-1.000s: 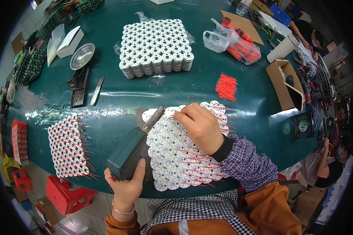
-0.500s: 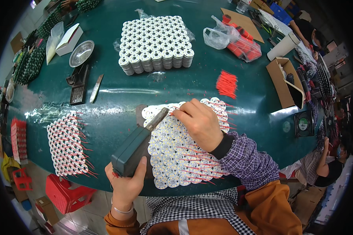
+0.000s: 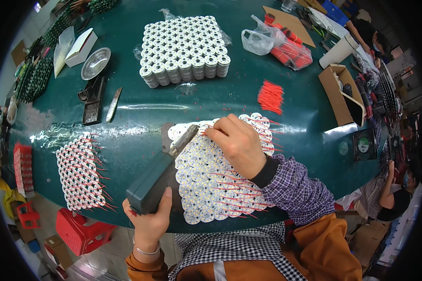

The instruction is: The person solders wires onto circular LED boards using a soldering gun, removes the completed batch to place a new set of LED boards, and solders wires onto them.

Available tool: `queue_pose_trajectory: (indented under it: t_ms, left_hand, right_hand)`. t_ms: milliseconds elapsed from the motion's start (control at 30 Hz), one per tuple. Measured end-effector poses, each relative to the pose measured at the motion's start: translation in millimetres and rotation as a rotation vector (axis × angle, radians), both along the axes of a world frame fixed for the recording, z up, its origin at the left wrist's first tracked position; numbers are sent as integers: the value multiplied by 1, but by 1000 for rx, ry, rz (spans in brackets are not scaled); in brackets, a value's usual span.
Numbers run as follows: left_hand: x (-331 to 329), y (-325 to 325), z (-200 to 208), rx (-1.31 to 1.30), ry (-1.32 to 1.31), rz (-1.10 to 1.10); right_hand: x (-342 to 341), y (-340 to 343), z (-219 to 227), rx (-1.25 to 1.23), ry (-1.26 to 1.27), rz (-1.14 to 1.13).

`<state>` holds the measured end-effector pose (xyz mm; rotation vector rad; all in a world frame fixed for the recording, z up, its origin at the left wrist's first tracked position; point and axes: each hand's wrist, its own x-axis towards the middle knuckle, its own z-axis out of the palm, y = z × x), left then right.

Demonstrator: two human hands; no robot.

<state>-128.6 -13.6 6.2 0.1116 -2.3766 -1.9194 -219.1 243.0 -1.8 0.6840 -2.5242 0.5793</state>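
My left hand [image 3: 150, 222] is wrapped round the grip of a dark soldering gun [image 3: 152, 180]. Its metal tip points away from me, over the top of a sheet of round white LED boards [image 3: 199, 187]. Just right of that tip, my right hand [image 3: 239, 143] is pinched together above the boards. A bit of red shows at its fingertips, seemingly a short red wire [image 3: 203, 134]. Thin red wires [image 3: 237, 192] stick out from boards along the right part of the sheet. Beyond my right hand lies a pile of cut red wires [image 3: 270, 97].
A second wired board sheet [image 3: 81, 173] lies at left. Stacked round boards [image 3: 183, 51] stand at the back, near a bag of red wire bundles [image 3: 286, 47]. A metal bowl [image 3: 96, 63], a utility knife [image 3: 114, 105] and an open cardboard box [image 3: 341, 93] are also on the table.
The soldering gun in my left hand has shifted slightly left, its tip now a little farther from my right fingertips. My right hand stays pinched in nearly the same place.
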Motion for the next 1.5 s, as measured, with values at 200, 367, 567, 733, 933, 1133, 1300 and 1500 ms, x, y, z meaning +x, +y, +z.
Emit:
queue_pose_trajectory:
  t_ms: [200,367,567,733,933,1133,1300,1500]
  left_hand:
    - [1,5,8,53,-10,56]
    - [0,5,7,63,-20,34]
    - [4,-1,5,-2,23,25]
    - [11,2,6,36,-14,51]
    - [4,11,21,37,-37,14]
    - [4,11,18,35,-50,-19]
    - [1,13,20,21,2,-36]
    - [1,8,18,-91,73,-92]
  right_hand:
    - [1,0,2,-5,-18,-10]
    - [-1,1,-1,-38,60,-4]
    - [13,8,20,27,77,30]
    - [22,8,8,26,4,17]
    - [21,10,3,30,-3,12]
    - [20,10,3,48,0,13]
    - [21,8,7,49,-30,3]
    - [20,9,3,51,-7,8]
